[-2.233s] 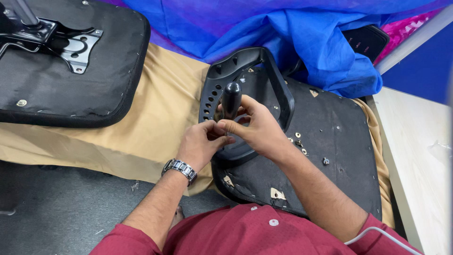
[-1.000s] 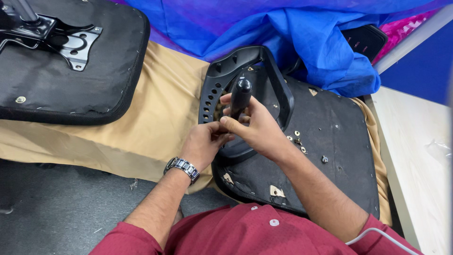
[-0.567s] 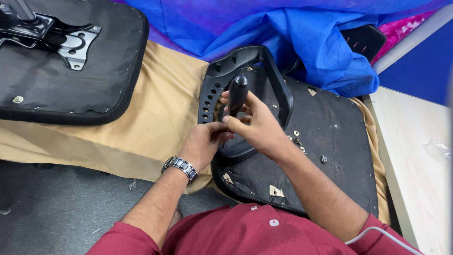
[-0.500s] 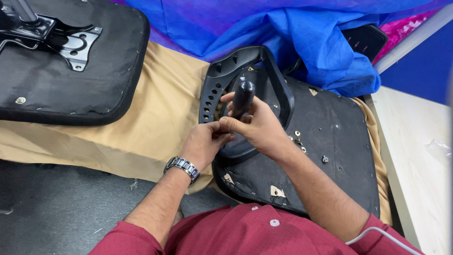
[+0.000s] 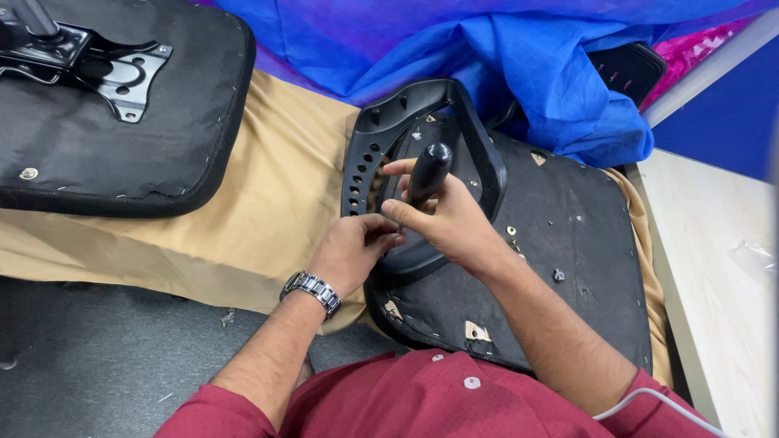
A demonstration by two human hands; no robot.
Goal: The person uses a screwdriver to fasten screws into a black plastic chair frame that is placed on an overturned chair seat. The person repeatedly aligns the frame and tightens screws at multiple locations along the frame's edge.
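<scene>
Both hands meet at the near end of the black armrest loop (image 5: 422, 154), which lies on the upturned seat base (image 5: 568, 268). Right hand (image 5: 450, 223) is wrapped around the black screwdriver handle (image 5: 428, 172); the handle stands nearly upright with its rounded butt toward the camera and its long axis running down into the armrest bracket, tip hidden under the fingers. Left hand (image 5: 353, 251), the one with the wristwatch (image 5: 312, 290), is bunched with fingertips pinched together just beside the tool's lower end; what they pinch cannot be made out. Of the two, the right hand is nearer the tool. The loop's long axis runs away from the person, tilted toward the blue cloth (image 5: 519, 65). A second seat base (image 5: 114, 122) lies well apart to the left.
</scene>
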